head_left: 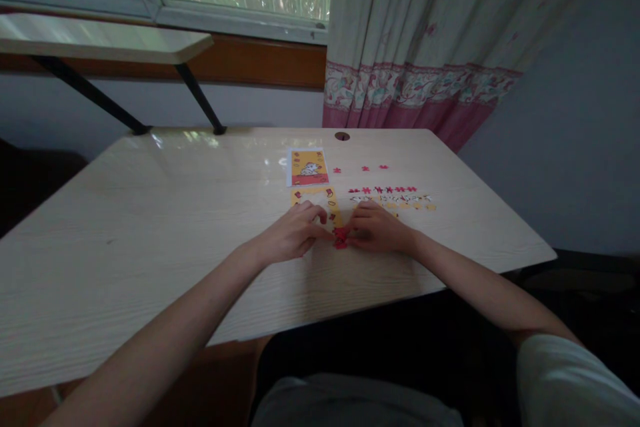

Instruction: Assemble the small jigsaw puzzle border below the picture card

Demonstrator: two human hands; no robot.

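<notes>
On the desk, my left hand lies over the partly assembled yellow jigsaw puzzle, its fingers curled and its thumb reaching to the red jigsaw pieces at the puzzle's lower right corner. From the other side, my right hand closes its fingertips on the same red pieces. Exactly where each fingertip grips is too small to tell. Just behind the puzzle lies a reference picture of a white animal on yellow and red. My left hand hides the puzzle's lower left part.
Loose red pieces, white patterned pieces and yellow pieces lie in rows to the right. Farther back are 3 single red pieces. A raised shelf stands at the back left, and a curtain hangs behind the desk.
</notes>
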